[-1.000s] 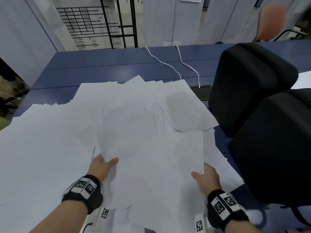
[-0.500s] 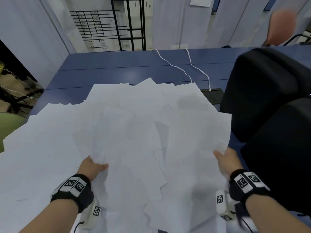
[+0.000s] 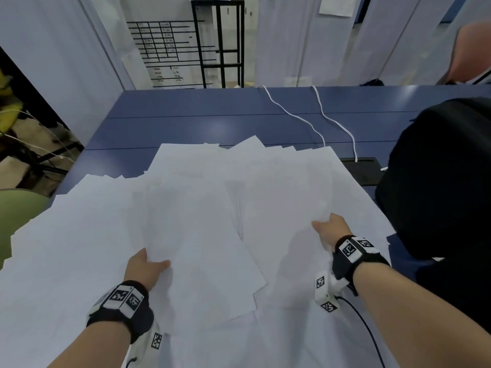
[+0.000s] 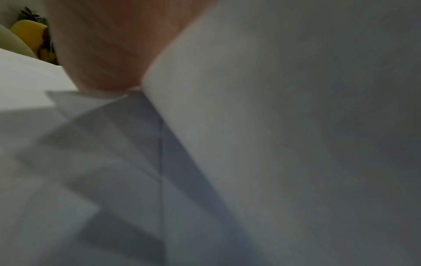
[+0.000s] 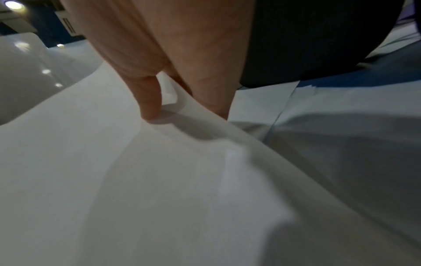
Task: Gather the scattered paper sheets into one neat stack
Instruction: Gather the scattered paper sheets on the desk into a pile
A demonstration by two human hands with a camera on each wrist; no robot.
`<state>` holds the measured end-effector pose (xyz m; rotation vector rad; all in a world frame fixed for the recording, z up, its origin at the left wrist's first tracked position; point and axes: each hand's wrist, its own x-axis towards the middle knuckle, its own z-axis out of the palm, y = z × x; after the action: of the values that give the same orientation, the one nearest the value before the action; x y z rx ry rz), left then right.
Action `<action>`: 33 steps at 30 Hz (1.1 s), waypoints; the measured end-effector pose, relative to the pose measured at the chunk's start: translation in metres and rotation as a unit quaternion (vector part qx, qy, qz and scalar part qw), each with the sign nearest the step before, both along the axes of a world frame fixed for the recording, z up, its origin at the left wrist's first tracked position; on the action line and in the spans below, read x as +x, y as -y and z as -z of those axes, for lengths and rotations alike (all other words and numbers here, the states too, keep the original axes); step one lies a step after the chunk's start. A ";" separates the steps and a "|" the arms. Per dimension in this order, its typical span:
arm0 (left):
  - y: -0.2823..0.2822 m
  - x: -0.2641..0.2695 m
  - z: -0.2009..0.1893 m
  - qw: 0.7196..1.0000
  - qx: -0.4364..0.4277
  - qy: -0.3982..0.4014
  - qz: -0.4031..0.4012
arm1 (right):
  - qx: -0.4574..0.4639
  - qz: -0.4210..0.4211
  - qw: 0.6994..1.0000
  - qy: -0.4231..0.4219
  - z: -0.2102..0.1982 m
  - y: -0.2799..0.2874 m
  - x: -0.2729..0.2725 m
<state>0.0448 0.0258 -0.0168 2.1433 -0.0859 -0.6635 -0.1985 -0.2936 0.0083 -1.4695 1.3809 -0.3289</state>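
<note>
White paper sheets (image 3: 212, 208) lie fanned and overlapping over the near half of the blue surface (image 3: 212, 120), reaching from its left edge almost to the right one, with their corners pointing every way. My left hand (image 3: 143, 269) is at the near left part of the spread, thumb on top of a bundle of sheets and fingers tucked beneath, so it grips their near edge; the left wrist view shows the lifted paper curving up beside my skin above the flat sheets. My right hand (image 3: 332, 232) is further right and a little farther from me, pinching the edge of another sheet: in the right wrist view a finger (image 5: 150, 100) presses down on top while the paper edge curls up between it and the rest of the hand. Two black bags (image 3: 438, 195) stand at the right edge of the surface, touching the sheets there. Two white cables (image 3: 332, 123) run from the far edge toward a black box (image 3: 364, 168) just beyond the paper.
</note>
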 end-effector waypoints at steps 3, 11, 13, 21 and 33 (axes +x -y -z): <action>0.002 0.014 0.004 0.999 -0.007 -0.041 -0.011 | 0.017 -0.015 0.999 -0.029 0.011 0.002 0.025; -0.001 0.021 0.009 0.983 -0.095 -0.146 -0.058 | 0.002 -0.124 0.990 -0.069 0.015 -0.008 0.074; -0.003 0.024 0.015 0.985 -0.088 -0.135 -0.061 | -0.033 -0.129 0.988 -0.082 0.015 -0.012 0.077; -0.003 0.019 0.015 0.999 -0.040 -0.024 -0.005 | -0.154 0.006 0.985 -0.076 -0.007 -0.009 0.042; 0.009 0.008 -0.003 0.999 0.021 -0.011 0.033 | -0.219 0.115 0.966 0.071 -0.064 0.001 -0.028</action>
<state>0.0530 0.0172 -0.0137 2.1817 -0.1316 -0.7320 -0.2262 -0.2945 0.0727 -1.6006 1.4206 -0.9181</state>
